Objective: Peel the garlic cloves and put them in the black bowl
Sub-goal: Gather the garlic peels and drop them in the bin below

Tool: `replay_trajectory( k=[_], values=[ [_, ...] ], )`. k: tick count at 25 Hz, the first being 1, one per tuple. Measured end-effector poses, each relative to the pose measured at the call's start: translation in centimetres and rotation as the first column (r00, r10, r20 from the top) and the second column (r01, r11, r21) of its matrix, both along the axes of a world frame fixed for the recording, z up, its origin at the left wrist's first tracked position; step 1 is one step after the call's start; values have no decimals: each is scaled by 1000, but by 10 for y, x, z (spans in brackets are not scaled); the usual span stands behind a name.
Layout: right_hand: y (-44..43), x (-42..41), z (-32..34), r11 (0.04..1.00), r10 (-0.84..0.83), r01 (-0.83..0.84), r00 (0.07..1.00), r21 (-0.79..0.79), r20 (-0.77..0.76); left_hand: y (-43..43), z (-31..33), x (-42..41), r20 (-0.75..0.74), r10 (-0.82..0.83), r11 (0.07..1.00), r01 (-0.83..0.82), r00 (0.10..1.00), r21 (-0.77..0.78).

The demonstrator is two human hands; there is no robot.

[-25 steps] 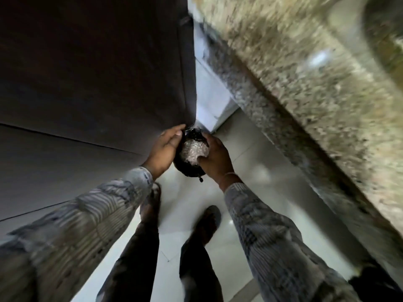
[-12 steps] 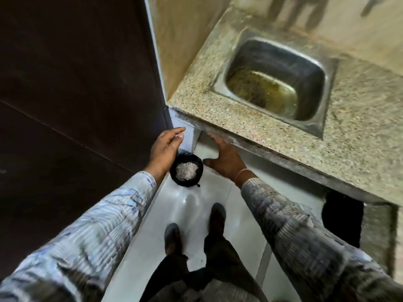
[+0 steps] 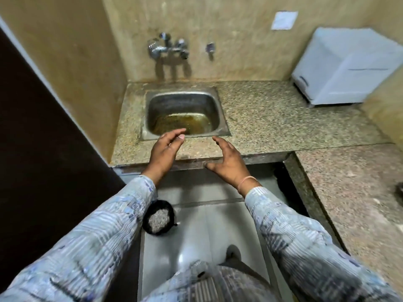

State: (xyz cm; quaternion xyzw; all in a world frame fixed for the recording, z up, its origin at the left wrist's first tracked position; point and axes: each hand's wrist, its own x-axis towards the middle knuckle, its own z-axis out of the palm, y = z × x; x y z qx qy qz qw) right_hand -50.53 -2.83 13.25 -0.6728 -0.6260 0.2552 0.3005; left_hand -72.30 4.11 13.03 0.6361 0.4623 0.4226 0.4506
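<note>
Both hands are empty: left hand point(image 3: 163, 152) and right hand point(image 3: 231, 162) hover, fingers loose and spread, over the counter point(image 3: 272, 118) edge before the sink point(image 3: 222, 110). The black bowl point(image 3: 168, 205) sits on the floor under the left forearm, holding a pale grainy heap. We can't tell cloves from skins. No loose garlic shows, so we judge peeling done or paused.

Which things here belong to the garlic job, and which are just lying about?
Job:
left hand, open, holding nothing
right hand, open, holding nothing
black bowl on the floor, with pale bits inside (cloves or peel, cannot tell)

Lying about:
steel sink
wall tap
white box
granite counter
</note>
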Motion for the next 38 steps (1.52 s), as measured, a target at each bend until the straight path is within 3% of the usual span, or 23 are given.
replay_trajectory(
  k=[6,14,20,26,29,34,38],
  values=[
    [-33,130,36,962,-259,259,966,83,-8,13,31,159,-29,-263,961,264,964,86],
    [-114,320,37,840,-536,536,844,87,-27,-22,26,408,16,-572,819,570,820,69],
    [-174,416,14,736,-676,676,735,32,46,-57,4,540,-26,-718,695,719,695,17],
    [-203,478,-26,574,-817,816,576,-70,10,-70,-22,631,-69,-834,552,830,548,-79],
    [-204,497,-51,452,-878,874,471,-178,84,-60,-45,665,-104,-866,499,856,489,-135],
    [-189,526,-98,277,-934,901,334,-333,128,-27,-85,717,-344,-875,428,877,341,-219],
    [-165,547,-120,136,-966,905,212,-403,150,-6,-118,739,-451,-841,437,867,300,-238]
  ],
)
